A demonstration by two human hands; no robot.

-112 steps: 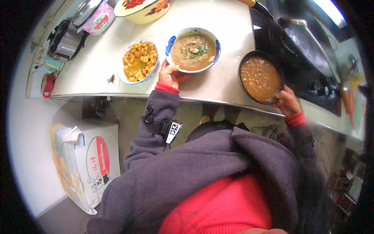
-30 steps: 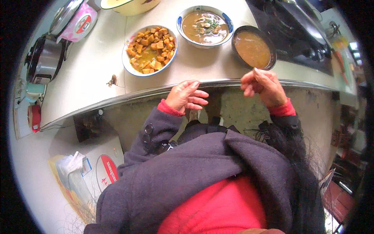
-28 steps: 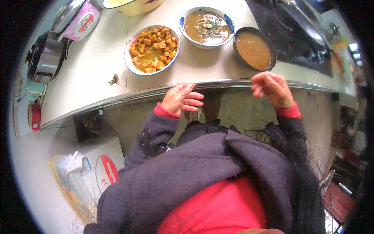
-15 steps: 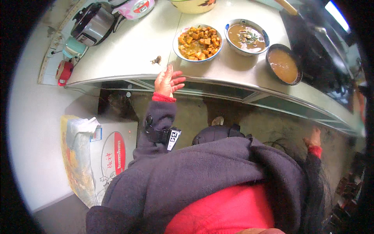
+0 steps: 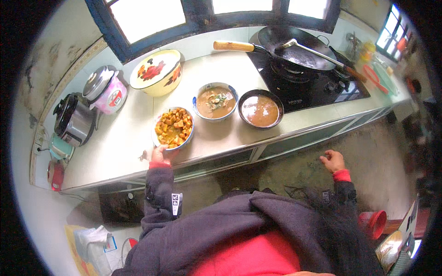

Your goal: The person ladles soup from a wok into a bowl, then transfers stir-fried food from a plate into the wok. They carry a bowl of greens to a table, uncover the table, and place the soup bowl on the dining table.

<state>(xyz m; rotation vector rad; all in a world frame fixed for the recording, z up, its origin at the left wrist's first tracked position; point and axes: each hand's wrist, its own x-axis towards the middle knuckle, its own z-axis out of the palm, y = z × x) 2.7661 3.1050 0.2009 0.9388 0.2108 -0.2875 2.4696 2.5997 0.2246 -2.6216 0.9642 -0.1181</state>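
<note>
My left hand point(image 5: 160, 154) is at the near side of a pale bowl point(image 5: 155, 139) filled with orange diced food point(image 5: 174, 127). The thumb lies against the bowl's side, and the other fingers curl at its near edge, partly hidden. My right hand point(image 5: 333, 161) hangs in the air in front of the counter, its fingers curled and nothing visible in them. Behind the diced food and to its right stands a blue-and-white bowl point(image 5: 196, 113) of brown soup with a green and pale topping. Right of that is a dark bowl point(image 5: 282, 110) of brown liquid.
A wok point(image 5: 294, 46) with a wooden handle and a long-handled utensil point(image 5: 317, 52) sits on the black stove point(image 5: 317, 94). Farther left are a lidded yellow pot point(image 5: 155, 73), a pink rice cooker point(image 5: 110, 96) and a dark electric cooker point(image 5: 76, 120). A red bucket point(image 5: 378, 224) stands low at right.
The view has swung up, showing the stove and windows. My left hand has gone from open beside the diced food to the bowl's side. My right hand has come up and forward.
</note>
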